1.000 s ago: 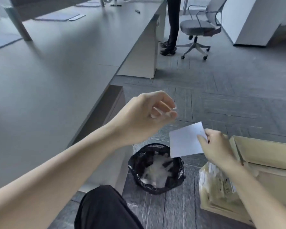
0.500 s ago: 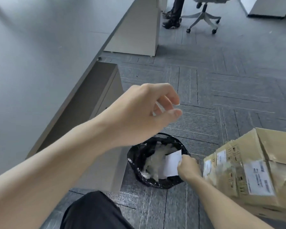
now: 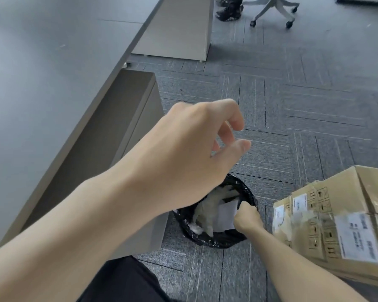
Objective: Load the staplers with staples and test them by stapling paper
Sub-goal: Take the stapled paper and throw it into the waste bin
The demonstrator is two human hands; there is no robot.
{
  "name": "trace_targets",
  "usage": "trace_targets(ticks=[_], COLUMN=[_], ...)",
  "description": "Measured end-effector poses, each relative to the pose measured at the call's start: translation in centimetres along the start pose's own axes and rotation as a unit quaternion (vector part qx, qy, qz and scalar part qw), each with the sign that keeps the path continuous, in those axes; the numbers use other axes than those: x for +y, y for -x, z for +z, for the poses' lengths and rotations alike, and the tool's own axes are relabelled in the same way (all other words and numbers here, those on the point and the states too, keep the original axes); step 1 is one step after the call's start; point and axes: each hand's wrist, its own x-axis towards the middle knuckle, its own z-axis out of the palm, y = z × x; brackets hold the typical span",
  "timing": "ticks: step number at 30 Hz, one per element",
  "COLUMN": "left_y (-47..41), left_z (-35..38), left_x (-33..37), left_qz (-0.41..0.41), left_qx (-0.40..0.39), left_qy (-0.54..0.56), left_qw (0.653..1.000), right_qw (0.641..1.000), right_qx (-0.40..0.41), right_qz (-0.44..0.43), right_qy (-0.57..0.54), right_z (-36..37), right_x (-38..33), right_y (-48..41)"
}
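The brown cardboard box (image 3: 327, 205) on the right has white stickers (image 3: 358, 236) and small black picture marks on it, but the writing is too blurry to read. The right hand (image 3: 247, 216) pinches the small white sheet of paper (image 3: 226, 214) low inside the round bin with the black plastic bag (image 3: 218, 239), while the left hand (image 3: 183, 153) is up in the air above it with its fingers bent loosely, apart and holding nothing. The bin stands on a grey carpet floor (image 3: 292, 94) beside a grey cabinet (image 3: 109, 136) under a long grey desk (image 3: 52, 62), and far back are the wheeled foot of an office chair (image 3: 273, 9) and black shoes (image 3: 227, 12).
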Motion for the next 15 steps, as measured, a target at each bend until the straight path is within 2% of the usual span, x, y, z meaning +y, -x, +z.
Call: trace_targets(ticks=[9, 15], left_y=[0.0, 0.2], left_z=[0.0, -0.1], left_x=[-0.3, -0.3], left_qz=[0.011, 0.034], left_qx=[-0.010, -0.025], left_qy=[-0.004, -0.025], left_qw=[1.000, 0.999], right_qw=[0.998, 0.989], right_qx=[0.025, 0.061], right_qz=[-0.038, -0.093], right_qy=[-0.036, -0.101], right_z=[-3.8, -8.6], right_x=[-0.6, -3.8], right_y=[2.1, 8.9])
